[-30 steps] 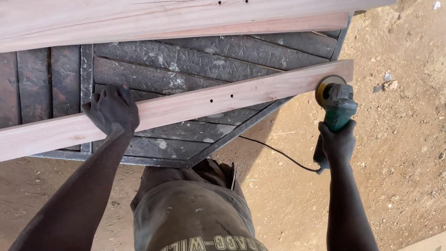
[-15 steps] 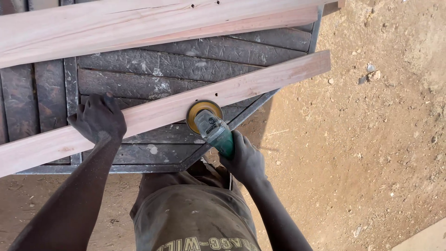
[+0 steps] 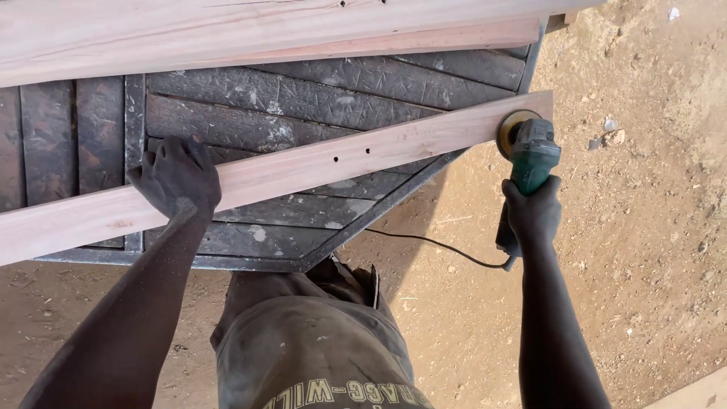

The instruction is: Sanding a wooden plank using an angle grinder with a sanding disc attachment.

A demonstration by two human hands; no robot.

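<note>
A long pale wooden plank (image 3: 394,148) lies slanted across a dark, scratched metal panel (image 3: 303,98) that serves as a work surface. My left hand (image 3: 178,178) presses down on the plank's left part, fingers curled over its edge. My right hand (image 3: 534,212) grips the handle of a green angle grinder (image 3: 530,155). Its sanding disc (image 3: 515,125) touches the lower edge of the plank near its right end. Two small holes (image 3: 351,155) show in the middle of the plank.
A wider pale board (image 3: 265,30) lies across the panel's far side. The grinder's black cord (image 3: 432,246) trails over sandy ground (image 3: 644,250) toward my legs. A board corner (image 3: 693,394) shows at the bottom right.
The grinder has swept along the plank's lower edge: from the right end a second ago to the middle half a second ago, and back to the right end now. My left hand has stayed put.
</note>
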